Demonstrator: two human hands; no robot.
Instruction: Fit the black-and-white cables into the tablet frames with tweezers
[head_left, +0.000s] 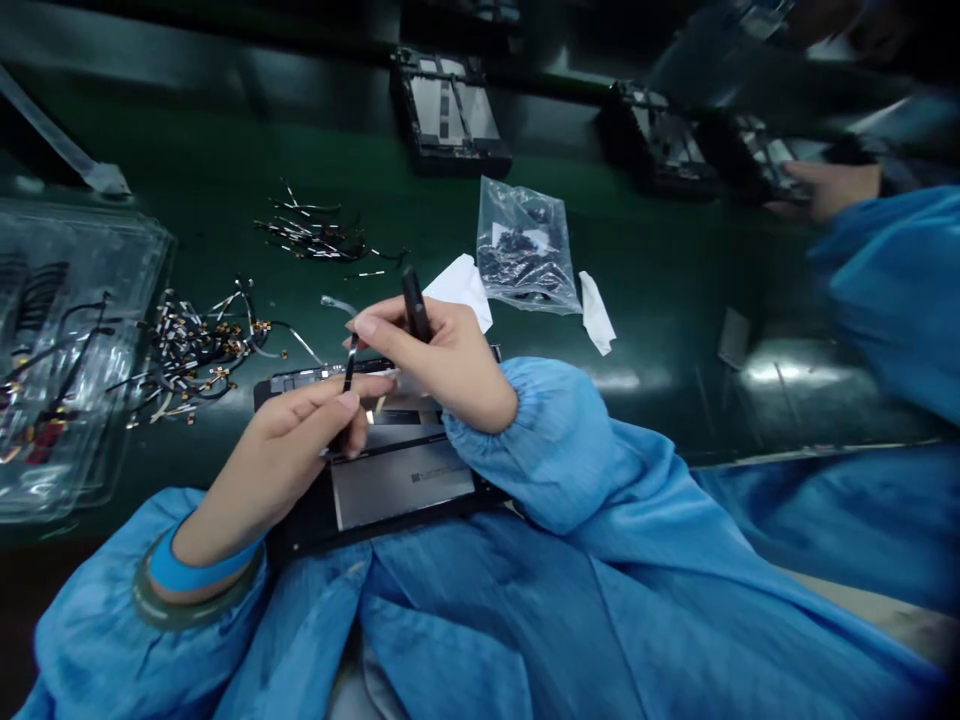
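Head view: left hand (pixel 300 440) pinches one end of a thin black strip (pixel 350 365), fingers closed on it. Right hand (pixel 442 350) has thumb and fingertip at the strip's upper end, black pen-like tool (pixel 415 303) held in the same hand. Strip sits above the open device (pixel 405 480). Cable pile (pixel 202 345) left of it on green bench (pixel 637 400), clear bag (pixel 525 245) beyond the right hand.

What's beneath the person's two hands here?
An open black-framed device: its silver panel and part of its far edge show. The left hand and right hand cover other parts, so whatever sits directly under them can't be seen.
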